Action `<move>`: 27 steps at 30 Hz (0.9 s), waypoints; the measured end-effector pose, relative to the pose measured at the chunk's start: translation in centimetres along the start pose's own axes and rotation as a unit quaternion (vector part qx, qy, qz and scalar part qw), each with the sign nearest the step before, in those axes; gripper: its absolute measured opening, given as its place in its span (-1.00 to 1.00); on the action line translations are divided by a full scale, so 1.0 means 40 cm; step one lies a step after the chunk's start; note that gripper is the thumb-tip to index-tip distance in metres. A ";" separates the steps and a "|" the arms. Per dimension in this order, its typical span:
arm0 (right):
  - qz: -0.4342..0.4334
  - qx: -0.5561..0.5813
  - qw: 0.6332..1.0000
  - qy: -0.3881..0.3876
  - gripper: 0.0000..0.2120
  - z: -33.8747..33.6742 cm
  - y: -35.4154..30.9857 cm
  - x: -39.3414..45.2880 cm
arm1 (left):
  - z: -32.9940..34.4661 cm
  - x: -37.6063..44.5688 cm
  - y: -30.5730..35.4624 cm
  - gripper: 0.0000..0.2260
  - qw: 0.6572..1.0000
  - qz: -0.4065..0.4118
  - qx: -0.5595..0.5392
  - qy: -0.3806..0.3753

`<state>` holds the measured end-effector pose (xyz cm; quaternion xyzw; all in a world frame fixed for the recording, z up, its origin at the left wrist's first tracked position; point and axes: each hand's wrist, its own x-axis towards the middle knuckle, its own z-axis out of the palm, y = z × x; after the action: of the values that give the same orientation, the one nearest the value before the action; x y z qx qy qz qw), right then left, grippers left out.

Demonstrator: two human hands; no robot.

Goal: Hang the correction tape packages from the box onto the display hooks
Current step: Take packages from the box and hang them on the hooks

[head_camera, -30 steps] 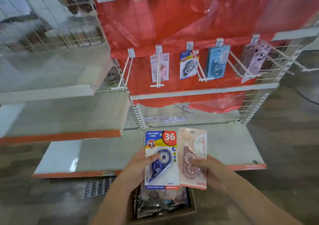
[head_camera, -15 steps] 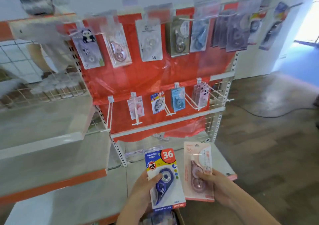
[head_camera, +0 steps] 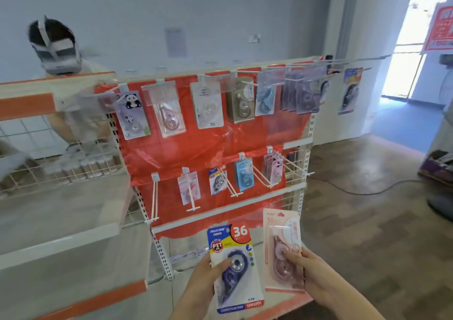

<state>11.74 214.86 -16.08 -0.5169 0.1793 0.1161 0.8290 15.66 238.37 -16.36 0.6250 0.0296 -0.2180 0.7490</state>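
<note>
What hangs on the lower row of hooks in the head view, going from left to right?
Empty hook → pale pink package → blue and yellow package → light blue package → stack of pink packages → empty hooks at the right end.

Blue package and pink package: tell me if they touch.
Apart. The head view shows a strip of shelf between the blue package and the pink package.

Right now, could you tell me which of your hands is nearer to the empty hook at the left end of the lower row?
Left. The left hand is below and slightly right of the empty hook; the right hand is further right.
</note>
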 end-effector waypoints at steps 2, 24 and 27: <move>-0.018 -0.002 1.000 0.001 -0.60 0.014 -0.023 -0.009 | 0.002 0.005 0.024 -0.65 1.000 0.020 0.003 -0.005; -0.160 0.041 0.985 0.051 -0.66 -0.334 -0.376 -0.131 | 0.508 0.215 0.188 -0.62 0.991 0.091 0.026 -0.096; -0.184 0.033 0.981 0.053 -0.59 -0.444 -0.462 -0.143 | 0.659 0.262 0.204 -0.70 0.988 0.103 0.002 -0.117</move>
<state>10.39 190.74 -5.76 -0.5189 0.1282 -0.0721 0.8421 22.10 211.34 -6.41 0.5964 -0.1233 -0.2119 0.7643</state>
